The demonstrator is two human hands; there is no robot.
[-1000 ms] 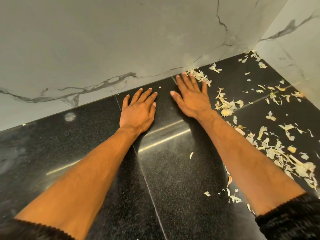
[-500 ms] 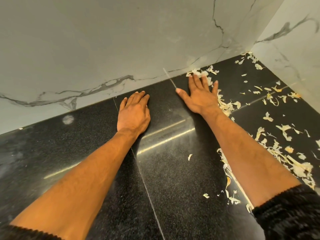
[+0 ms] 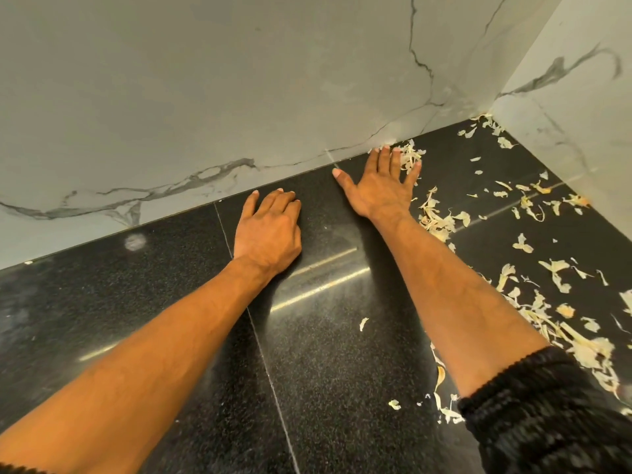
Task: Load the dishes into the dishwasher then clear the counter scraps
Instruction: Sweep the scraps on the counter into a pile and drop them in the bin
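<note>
Pale vegetable scraps (image 3: 441,217) lie scattered over the right half of the black granite counter (image 3: 328,354), from the back corner down to the front right. My right hand (image 3: 379,186) lies flat on the counter with fingers spread, its fingertips at the marble backsplash and its little-finger side touching a small heap of scraps (image 3: 410,157). To the left of it my left hand (image 3: 268,230) rests palm down on the counter, fingers slightly bent, holding nothing. No dishes or dishwasher are in view.
A grey-veined marble backsplash (image 3: 239,97) runs along the back and meets a side wall (image 3: 581,114) at the right corner. A single scrap (image 3: 363,323) lies between my forearms. Black knitted sleeve cuffs cover my upper forearms.
My right hand has slid further back and right along the counter to the backsplash, into the scrap heap. My left hand has stayed nearly still, its fingers drawn closer together and bent.
</note>
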